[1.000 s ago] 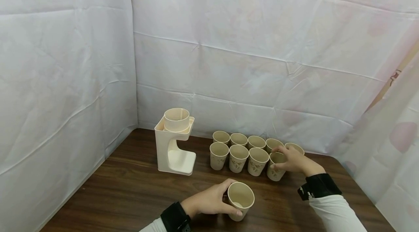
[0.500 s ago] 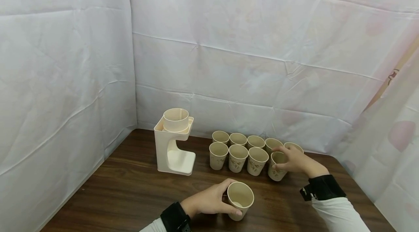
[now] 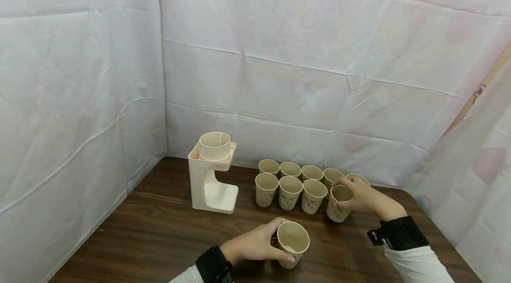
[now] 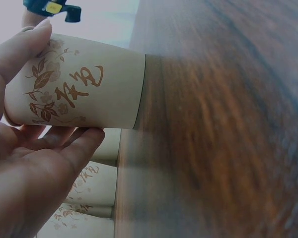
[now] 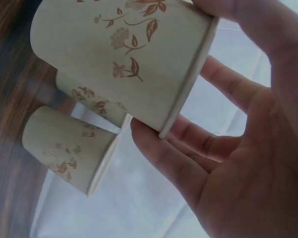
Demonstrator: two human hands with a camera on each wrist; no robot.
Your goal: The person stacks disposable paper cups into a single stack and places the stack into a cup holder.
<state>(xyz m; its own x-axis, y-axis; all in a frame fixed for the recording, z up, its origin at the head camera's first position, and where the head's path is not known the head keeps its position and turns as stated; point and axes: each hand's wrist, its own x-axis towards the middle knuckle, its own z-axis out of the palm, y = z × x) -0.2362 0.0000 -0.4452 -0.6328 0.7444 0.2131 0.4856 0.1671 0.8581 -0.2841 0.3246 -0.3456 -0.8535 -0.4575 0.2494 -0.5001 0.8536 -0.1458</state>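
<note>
Near the front of the table, my left hand point(image 3: 257, 243) grips a beige paper cup point(image 3: 293, 247) from its left side. The left wrist view has this paper cup point(image 4: 94, 84) with brown floral print and lettering, thumb and fingers on opposite sides; it stands upright at the table surface. My right hand point(image 3: 361, 196) holds another paper cup point(image 3: 337, 212) near its rim, at the right end of the front row. In the right wrist view, the thumb and fingers pinch that cup point(image 5: 124, 59) by its upper part. Whether its base touches the table, I cannot tell.
Two rows of matching paper cups point(image 3: 290, 196) stand upright at the back, close to the white curtain point(image 3: 247, 88). Left of them is a cream C-shaped stand point(image 3: 197, 185) with a round open cylinder point(image 3: 215, 152) on top. The table point(image 3: 159, 229) is dark wood.
My right hand and its cup have shifted slightly right and towards me, a little apart from the neighbouring front-row cup. The left hand and its cup have stayed in place.
</note>
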